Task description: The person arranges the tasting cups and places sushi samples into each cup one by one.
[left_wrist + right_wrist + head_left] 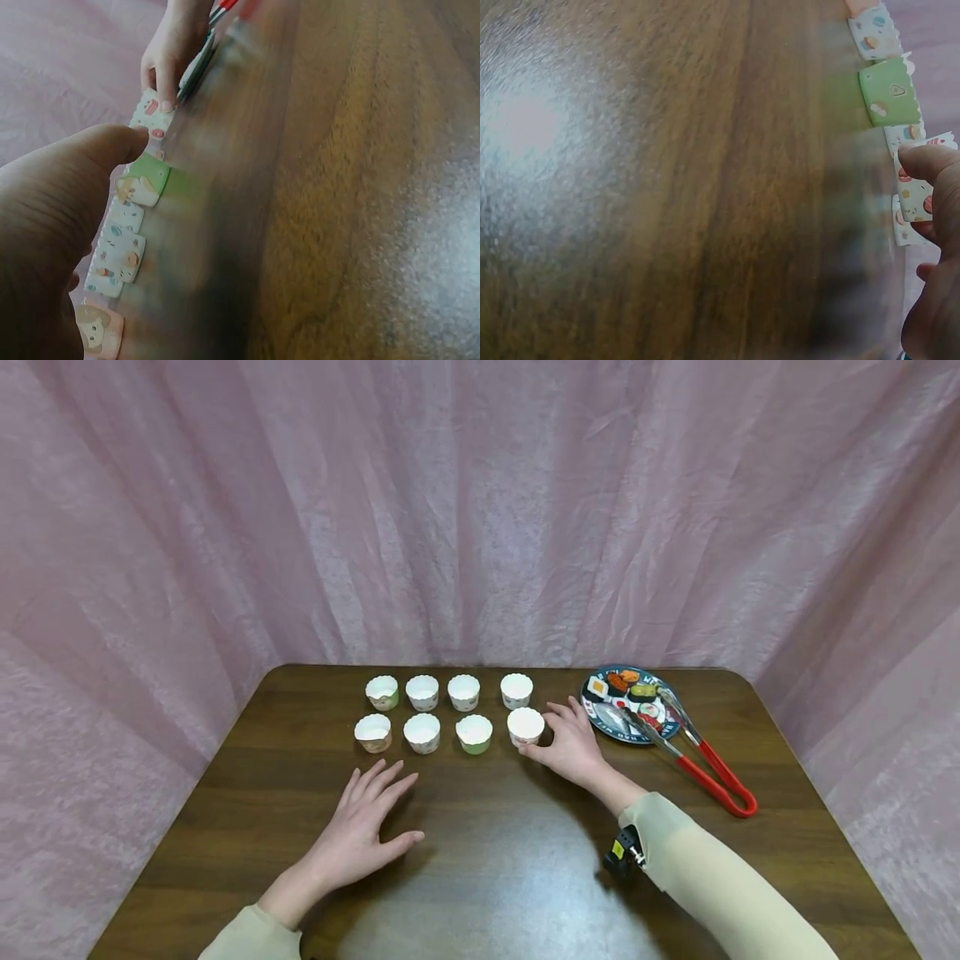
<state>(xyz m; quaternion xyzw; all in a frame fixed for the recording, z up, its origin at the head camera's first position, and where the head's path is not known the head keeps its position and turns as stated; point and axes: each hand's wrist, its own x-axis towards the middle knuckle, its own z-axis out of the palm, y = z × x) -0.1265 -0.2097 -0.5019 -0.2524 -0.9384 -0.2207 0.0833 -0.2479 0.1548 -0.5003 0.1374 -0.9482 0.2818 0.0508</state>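
My right hand (573,745) holds a white paper baking cup (525,727) at the right end of the front row, thumb on the near side and fingers on the far right side. In the right wrist view, my thumb lies against the small red prints of that baking cup (913,196). My left hand (356,839) is over the table in front of the left cups, fingers spread and holding nothing. Several more baking cups stand in two rows, among them a green cup (474,735), an orange-pink cup (374,733) and a back-right white cup (517,691).
Right of the cups, a dark blue patterned plate (632,741) carries several sushi pieces (642,692). Red-handled metal tongs (716,781) lean on it, their handles reaching onto the wooden table (480,860). A pink curtain (480,527) hangs behind and at both sides.
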